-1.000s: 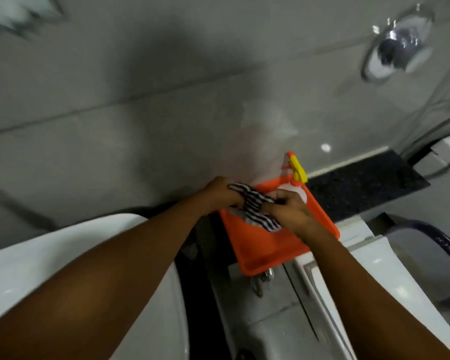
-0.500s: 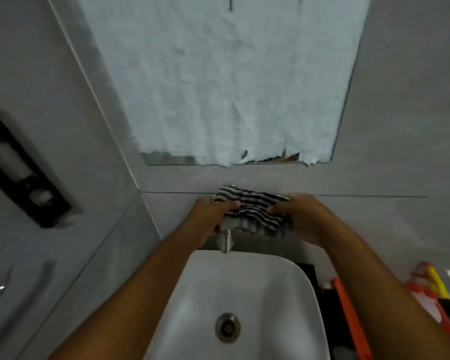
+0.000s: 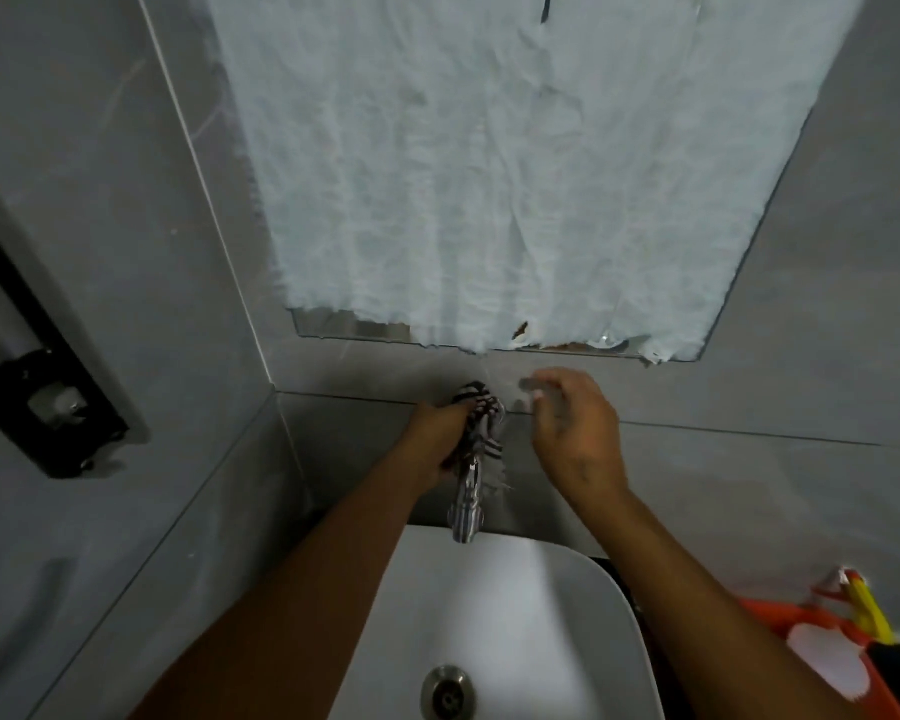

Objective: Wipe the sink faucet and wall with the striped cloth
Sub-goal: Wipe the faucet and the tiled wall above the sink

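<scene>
The black-and-white striped cloth [image 3: 481, 423] is bunched over the top of the chrome faucet [image 3: 467, 506], which sticks out from the grey wall [image 3: 749, 485] above the white sink [image 3: 520, 631]. My left hand [image 3: 437, 441] grips the cloth against the faucet's left side. Just right of the faucet, my right hand [image 3: 575, 426] hovers with fingers spread, holding nothing, close to the wall. The faucet's spout end shows below the cloth.
A mirror covered with pale torn paper [image 3: 489, 174] hangs above the faucet. A black soap dispenser [image 3: 32, 366] is mounted on the left wall. At the lower right sits an orange tray [image 3: 801, 626] with a yellow-triggered spray bottle [image 3: 866, 608]. The sink drain [image 3: 448, 693] lies below.
One second ago both hands held the cloth over the orange tray; they carried it left to the faucet. Since then my right hand has let go and my left bunches the cloth on the faucet.
</scene>
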`<state>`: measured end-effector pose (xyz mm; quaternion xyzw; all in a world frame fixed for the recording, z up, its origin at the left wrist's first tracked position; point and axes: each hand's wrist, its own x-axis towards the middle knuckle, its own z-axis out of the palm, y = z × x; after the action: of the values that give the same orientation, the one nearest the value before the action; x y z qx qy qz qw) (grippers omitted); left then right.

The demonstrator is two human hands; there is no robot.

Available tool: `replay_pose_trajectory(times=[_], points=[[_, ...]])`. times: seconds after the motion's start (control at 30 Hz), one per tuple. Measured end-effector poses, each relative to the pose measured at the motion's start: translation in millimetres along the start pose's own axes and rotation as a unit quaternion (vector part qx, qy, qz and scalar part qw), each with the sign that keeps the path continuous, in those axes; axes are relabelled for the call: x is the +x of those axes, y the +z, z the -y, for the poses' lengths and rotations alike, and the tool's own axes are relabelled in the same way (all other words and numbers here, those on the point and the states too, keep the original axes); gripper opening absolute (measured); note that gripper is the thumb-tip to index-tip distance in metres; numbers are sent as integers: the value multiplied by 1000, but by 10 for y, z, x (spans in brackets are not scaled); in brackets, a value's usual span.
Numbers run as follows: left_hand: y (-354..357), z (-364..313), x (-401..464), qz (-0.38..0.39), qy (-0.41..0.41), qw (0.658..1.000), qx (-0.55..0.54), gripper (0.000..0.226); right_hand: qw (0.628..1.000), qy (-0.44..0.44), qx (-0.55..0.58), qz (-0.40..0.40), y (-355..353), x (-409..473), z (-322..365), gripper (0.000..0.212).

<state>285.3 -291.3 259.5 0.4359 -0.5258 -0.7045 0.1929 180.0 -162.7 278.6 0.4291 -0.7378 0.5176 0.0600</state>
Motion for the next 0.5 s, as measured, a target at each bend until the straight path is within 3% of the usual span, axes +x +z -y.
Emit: replay_pose_trajectory(times=[0.03,0.1,0.17,0.3,0.37,0.4,0.43,0.47,0.5], points=[[-70,40,11,76,-44,990,-108,53,992,-92,-83,-18,-106,-10,-165,25],[-137,194,15,172,-103,942,-270,56,954,-191,-232,-6,-263,-7,-518,40],[-103,363,45,202,-113,920,-315,61,908,-250,-334,25,-326,11,-841,53],[10,334,112,153,-89,947,-268,62,837,-357,-415,24,-361,217,-1274,65],[70,185,155,54,-42,989,-128,56,815,-388,-431,-7,-321,297,-1387,67],[110,129,165,-15,-1,999,-49,50,806,-400,-435,-30,-279,317,-1427,68],[134,71,151,-37,13,999,5,44,802,-408,-434,-51,-232,326,-1462,70],[145,38,146,-43,11,999,17,40,800,-413,-430,-66,-192,335,-1492,73],[113,36,153,7,-7,999,-45,35,798,-419,-426,-78,-166,347,-1516,75]])
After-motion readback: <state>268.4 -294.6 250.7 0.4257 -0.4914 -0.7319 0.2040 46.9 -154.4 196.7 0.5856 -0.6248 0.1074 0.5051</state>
